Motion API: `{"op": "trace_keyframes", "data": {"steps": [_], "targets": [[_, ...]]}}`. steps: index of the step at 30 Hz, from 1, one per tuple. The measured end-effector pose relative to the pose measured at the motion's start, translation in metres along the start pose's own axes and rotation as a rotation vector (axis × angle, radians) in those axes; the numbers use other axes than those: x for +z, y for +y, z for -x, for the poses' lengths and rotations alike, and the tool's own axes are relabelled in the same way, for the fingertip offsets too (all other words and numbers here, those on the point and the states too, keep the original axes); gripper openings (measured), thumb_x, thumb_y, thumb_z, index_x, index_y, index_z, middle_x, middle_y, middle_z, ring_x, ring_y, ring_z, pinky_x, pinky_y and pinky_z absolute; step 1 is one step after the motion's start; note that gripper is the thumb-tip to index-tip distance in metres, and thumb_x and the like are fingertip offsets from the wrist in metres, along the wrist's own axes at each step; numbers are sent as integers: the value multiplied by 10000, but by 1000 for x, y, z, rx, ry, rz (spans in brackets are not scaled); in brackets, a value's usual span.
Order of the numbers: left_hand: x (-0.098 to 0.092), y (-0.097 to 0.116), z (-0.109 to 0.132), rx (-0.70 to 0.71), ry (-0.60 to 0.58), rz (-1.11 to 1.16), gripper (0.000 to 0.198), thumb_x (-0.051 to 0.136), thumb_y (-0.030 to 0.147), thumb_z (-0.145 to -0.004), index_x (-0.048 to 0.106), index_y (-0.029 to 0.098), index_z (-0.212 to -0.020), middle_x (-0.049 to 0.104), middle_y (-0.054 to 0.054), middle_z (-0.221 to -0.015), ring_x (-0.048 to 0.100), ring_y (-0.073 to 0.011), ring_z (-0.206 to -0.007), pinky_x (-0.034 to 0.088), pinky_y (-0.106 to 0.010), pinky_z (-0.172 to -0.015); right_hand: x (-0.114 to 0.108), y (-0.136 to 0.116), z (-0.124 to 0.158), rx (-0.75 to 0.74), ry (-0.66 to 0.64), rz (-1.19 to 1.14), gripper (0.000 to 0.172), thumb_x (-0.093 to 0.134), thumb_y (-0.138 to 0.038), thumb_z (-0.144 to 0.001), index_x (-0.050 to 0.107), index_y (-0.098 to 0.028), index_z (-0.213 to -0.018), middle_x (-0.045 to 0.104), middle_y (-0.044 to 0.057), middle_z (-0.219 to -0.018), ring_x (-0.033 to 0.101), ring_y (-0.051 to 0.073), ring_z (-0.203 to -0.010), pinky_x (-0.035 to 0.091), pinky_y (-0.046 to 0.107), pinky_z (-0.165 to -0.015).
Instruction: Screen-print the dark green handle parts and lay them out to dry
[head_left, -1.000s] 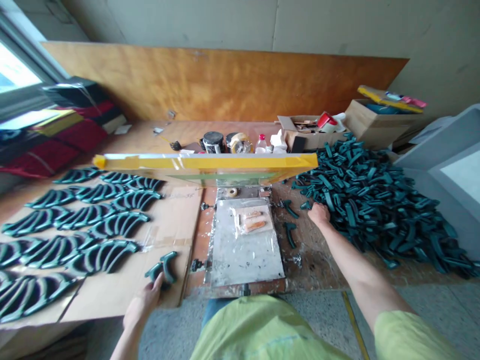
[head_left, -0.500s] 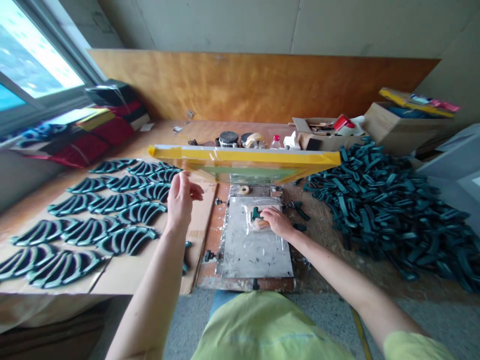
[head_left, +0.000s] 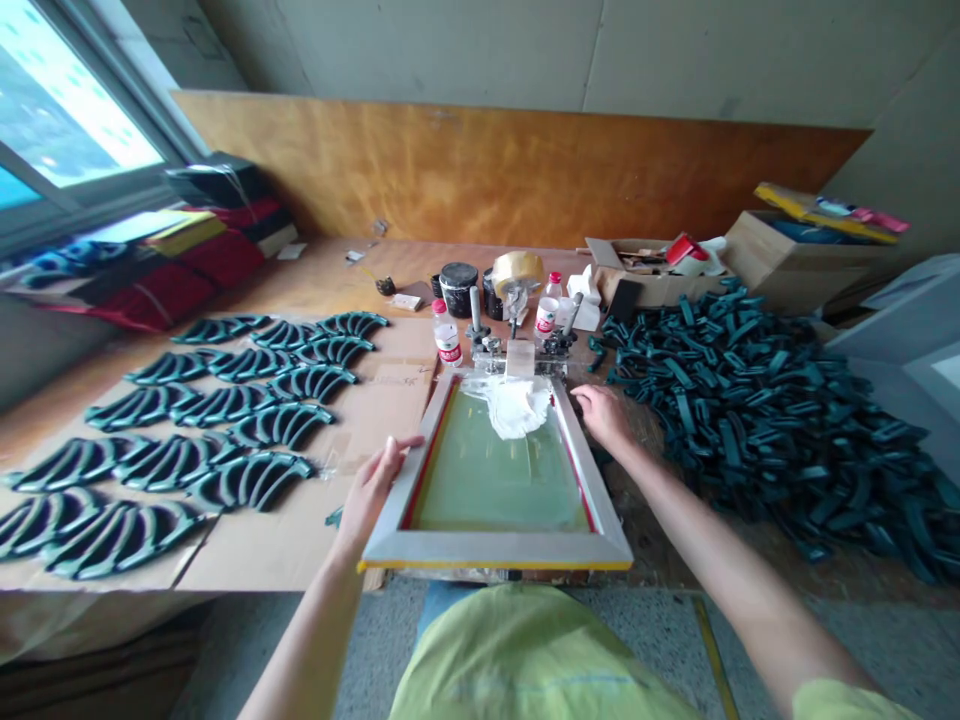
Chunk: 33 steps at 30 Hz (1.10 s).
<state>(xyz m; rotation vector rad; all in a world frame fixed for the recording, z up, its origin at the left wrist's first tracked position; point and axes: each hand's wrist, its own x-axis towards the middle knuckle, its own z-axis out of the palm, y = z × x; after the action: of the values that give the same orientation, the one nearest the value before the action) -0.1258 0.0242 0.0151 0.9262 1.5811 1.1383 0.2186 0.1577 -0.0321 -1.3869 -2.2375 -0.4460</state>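
A screen printing frame [head_left: 495,546], with a grey metal border and greenish mesh, lies lowered in front of me over the work plate. My left hand [head_left: 373,487] is at the frame's left side, closed at its edge with a finger reaching onto the border; its lower fingers are partly hidden. Just off the frame's far right side is my right hand [head_left: 604,415], its fingers curled together and nothing visible in them. A crumpled white cloth [head_left: 514,405] rests on the far part of the mesh, below the hinge clamp [head_left: 520,357]. The small dark green part is hidden under the frame.
Dark green curved parts [head_left: 251,480] lie in fanned rows on cardboard at left. A big heap of similar parts [head_left: 780,430] covers the right side. Bottles [head_left: 447,335], black jars [head_left: 458,290], a tape roll [head_left: 517,270] and cardboard boxes [head_left: 776,255] stand behind.
The raised frame has come down over the plate, covering the green part. My left hand has moved down with it. My right hand has left the part and moved right, beside the frame.
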Motion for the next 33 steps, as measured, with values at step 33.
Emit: {"op": "trace_keyframes", "data": {"steps": [33], "targets": [[14,-74,-1,-184,-8,97,702,728,533,-719,559,198,-1312,731,-44,-859,680,-186,-702,531,-262,-605,2,-47,-16,-325,-368,-368,145,600,-117,-837,696,-190,-916,690,58,-875,606,201,-876,471,310,-788]]}}
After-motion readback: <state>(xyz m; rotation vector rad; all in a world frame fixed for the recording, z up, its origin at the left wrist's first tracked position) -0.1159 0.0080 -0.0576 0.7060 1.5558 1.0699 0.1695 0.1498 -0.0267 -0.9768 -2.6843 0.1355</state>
